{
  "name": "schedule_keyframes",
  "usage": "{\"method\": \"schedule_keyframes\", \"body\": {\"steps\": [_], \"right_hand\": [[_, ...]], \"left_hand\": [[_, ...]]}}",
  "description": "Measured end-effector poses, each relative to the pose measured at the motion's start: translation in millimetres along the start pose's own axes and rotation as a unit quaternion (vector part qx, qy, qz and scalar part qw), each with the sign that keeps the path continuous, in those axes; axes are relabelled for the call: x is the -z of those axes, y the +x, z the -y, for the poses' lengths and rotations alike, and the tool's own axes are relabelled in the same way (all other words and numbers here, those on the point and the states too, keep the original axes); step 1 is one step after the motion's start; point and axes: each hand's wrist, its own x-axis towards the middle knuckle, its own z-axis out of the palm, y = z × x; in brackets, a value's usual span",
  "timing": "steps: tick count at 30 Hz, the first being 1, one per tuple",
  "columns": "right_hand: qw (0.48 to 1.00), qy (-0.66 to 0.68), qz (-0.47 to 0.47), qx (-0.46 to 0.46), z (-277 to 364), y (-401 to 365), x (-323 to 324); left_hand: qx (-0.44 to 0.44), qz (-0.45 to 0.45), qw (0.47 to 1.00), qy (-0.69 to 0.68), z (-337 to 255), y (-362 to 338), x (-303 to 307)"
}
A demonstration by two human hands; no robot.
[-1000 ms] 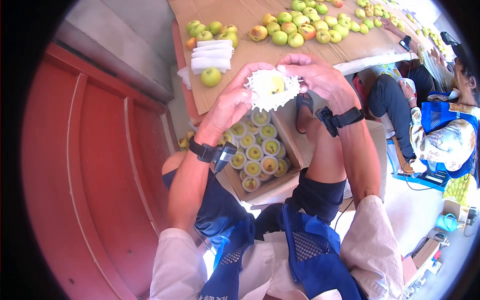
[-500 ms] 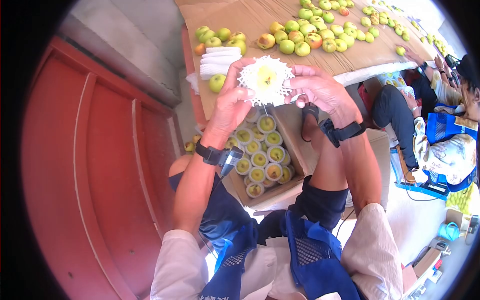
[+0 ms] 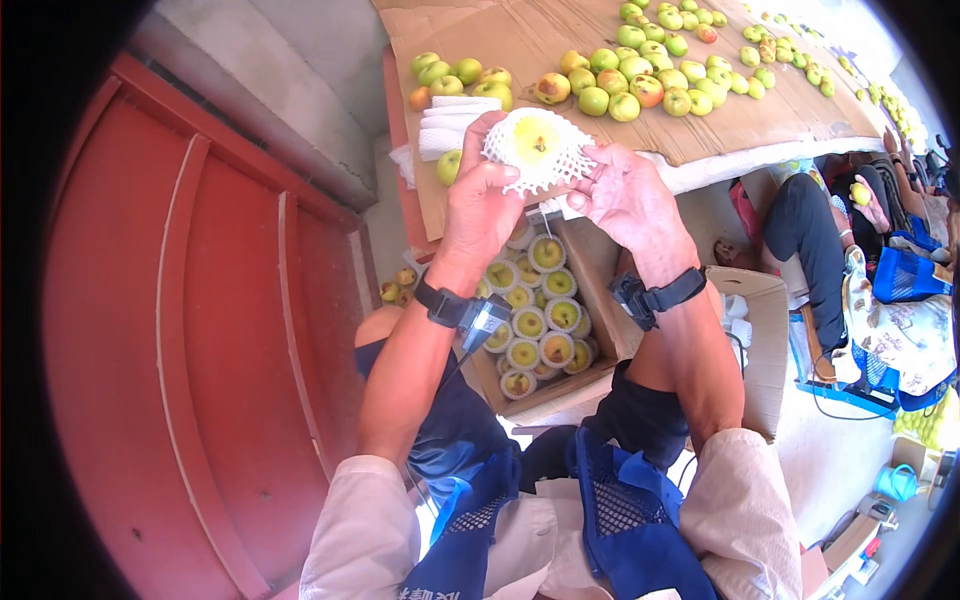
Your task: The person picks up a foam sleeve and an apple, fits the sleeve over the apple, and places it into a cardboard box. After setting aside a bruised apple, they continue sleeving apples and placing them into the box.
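Note:
In front of me, above the table's near edge, is a green-yellow apple [image 3: 538, 140] partly wrapped in a white foam net [image 3: 548, 178]. My left hand [image 3: 482, 200] grips the netted apple from its left side, thumb in front. At the right, my right hand [image 3: 628, 198] has its fingertips on the net's frilled edge. A stack of flat white foam nets [image 3: 450, 125] lies just beyond my left hand. Below my hands, an open cardboard box [image 3: 600, 290] holds several netted apples [image 3: 530, 322].
Loose apples [image 3: 640, 75] are spread over the cardboard-covered table [image 3: 540, 30]. A red door [image 3: 130, 330] stands at the left. Another open carton [image 3: 755, 340] sits to my right. Farther right, a seated co-worker's hand [image 3: 868, 200] holds an apple.
The net has been drawn farther around the apple, its frilled edge now hanging toward the lower right. My right hand has turned palm up. At the right, a co-worker's hand now holds an apple.

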Motion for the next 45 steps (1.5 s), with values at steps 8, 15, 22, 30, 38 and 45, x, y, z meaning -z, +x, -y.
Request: {"method": "schedule_keyframes", "body": {"steps": [8, 15, 22, 30, 38, 45], "right_hand": [[0.999, 0.035, -0.033, 0.010, -6, 6, -8], [0.998, 0.052, -0.013, 0.011, -15, 11, -5], [0.995, 0.095, 0.014, 0.034, -25, 20, -6], [0.997, -0.019, -0.046, 0.063, -31, 26, -20], [0.980, -0.172, -0.091, 0.053, -29, 19, -32], [0.785, -0.526, -0.215, 0.249, -32, 18, -28]], "left_hand": [[-0.027, 0.002, 0.995, 0.092, -3, -1, 1], [-0.036, -0.011, 0.999, 0.038, -11, -1, -2], [-0.038, -0.035, 0.996, -0.074, -8, 3, 0], [-0.023, -0.032, 0.992, -0.118, -10, 6, 5], [-0.010, -0.011, 0.987, -0.158, -12, 9, 11], [0.009, -0.012, 0.981, -0.191, -16, 7, 8]]}}
